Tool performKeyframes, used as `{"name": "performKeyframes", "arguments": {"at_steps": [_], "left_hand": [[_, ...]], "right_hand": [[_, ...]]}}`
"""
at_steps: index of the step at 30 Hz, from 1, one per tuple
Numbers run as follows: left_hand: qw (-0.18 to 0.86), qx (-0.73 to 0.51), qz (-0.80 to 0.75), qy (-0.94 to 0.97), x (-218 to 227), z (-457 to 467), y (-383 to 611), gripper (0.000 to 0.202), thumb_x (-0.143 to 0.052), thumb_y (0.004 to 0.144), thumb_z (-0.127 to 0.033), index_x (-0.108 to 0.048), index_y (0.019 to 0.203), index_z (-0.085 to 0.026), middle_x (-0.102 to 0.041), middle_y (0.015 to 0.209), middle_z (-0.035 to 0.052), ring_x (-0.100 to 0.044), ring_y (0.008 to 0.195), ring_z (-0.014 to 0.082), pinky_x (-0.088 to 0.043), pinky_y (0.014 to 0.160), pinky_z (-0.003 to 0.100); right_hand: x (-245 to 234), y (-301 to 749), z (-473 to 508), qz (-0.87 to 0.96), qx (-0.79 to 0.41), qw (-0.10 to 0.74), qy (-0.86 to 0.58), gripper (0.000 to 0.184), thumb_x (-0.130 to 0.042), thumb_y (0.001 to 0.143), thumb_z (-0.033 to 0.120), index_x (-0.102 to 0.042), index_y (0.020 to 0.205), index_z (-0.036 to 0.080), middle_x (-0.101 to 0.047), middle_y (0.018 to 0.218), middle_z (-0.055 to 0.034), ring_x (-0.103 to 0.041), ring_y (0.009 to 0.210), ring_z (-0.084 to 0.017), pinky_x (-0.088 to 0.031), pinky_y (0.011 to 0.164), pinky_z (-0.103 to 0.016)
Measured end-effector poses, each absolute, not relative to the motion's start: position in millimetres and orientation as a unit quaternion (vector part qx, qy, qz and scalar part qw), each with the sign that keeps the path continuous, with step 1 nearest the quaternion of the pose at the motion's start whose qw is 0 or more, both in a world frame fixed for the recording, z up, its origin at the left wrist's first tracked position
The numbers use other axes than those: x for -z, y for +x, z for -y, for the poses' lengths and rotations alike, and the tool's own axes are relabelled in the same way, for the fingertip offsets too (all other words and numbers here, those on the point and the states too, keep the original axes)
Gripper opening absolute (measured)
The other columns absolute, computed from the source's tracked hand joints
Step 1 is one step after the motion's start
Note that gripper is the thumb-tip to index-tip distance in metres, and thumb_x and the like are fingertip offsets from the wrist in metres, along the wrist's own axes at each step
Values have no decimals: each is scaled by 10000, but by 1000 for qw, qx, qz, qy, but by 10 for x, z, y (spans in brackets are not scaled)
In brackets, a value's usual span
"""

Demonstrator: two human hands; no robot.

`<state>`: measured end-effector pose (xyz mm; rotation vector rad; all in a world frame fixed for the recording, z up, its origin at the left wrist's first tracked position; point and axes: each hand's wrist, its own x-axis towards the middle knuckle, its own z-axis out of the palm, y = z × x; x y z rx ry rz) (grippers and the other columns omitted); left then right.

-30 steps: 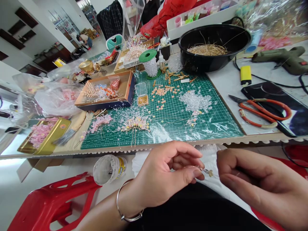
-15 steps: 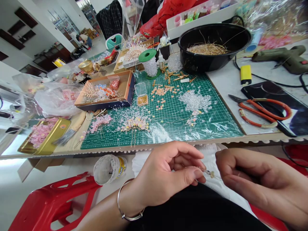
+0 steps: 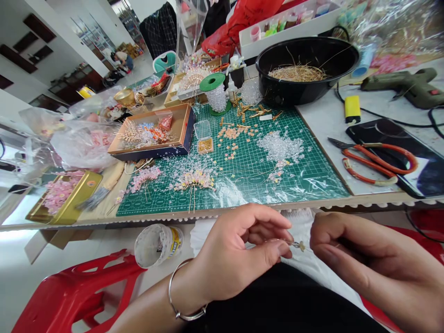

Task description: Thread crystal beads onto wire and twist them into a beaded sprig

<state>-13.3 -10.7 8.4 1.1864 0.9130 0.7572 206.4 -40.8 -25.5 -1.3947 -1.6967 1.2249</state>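
Note:
My left hand (image 3: 243,249) pinches a thin wire carrying a small pale bead (image 3: 301,246) between thumb and fingertips. My right hand (image 3: 367,259) is curled just right of the bead, its fingertips almost at the wire. Its thumb is hidden, so I cannot tell whether it grips the wire. Both hands are held over a white cloth (image 3: 305,226) on my dark lap. A metal bangle (image 3: 180,296) circles my left wrist.
Beyond my hands is a green cutting mat (image 3: 277,180) strewn with beads and beaded sprays. A black basin of straw (image 3: 277,88), a glue gun (image 3: 402,88), orange-handled snips (image 3: 374,159) and a gold tin (image 3: 65,199) are on the table. A red stool (image 3: 72,296) stands at lower left.
My right hand has moved slightly left, closing the gap to the bead. My left hand and the bead have barely moved, and the whole view has shifted slightly.

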Motion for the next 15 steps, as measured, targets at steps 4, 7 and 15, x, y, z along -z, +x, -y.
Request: {"name": "performKeyframes", "arguments": {"at_steps": [4,7,15], "left_hand": [[653,-336,-414,538,-91,85,-131,151,-733,861,-209,-667,992,-173,-715,885,49,-697,804,149,-565,693,238],[681,-350,-410,496,-76,88,-105,136,-727,869,-204,-658,982,-172,-700,882,38,-694,781,129,-557,669,214],[717,-313,-433,447,-160,46,-84,173,-779,829,-202,-666,955,-167,-700,892,27,-688,809,109,-551,743,203]], "right_hand": [[255,2004,394,662,-446,321,-509,173,-545,973,395,-589,860,272,-585,730,19,-591,650,-161,-514,557,-226],[242,1948,374,707,-393,345,-477,73,-567,964,317,-599,916,272,-644,793,11,-662,713,-160,-548,592,-219],[213,1916,372,729,-313,380,-476,86,-584,956,243,-579,872,261,-632,699,30,-603,568,-127,-492,499,-220]]}}
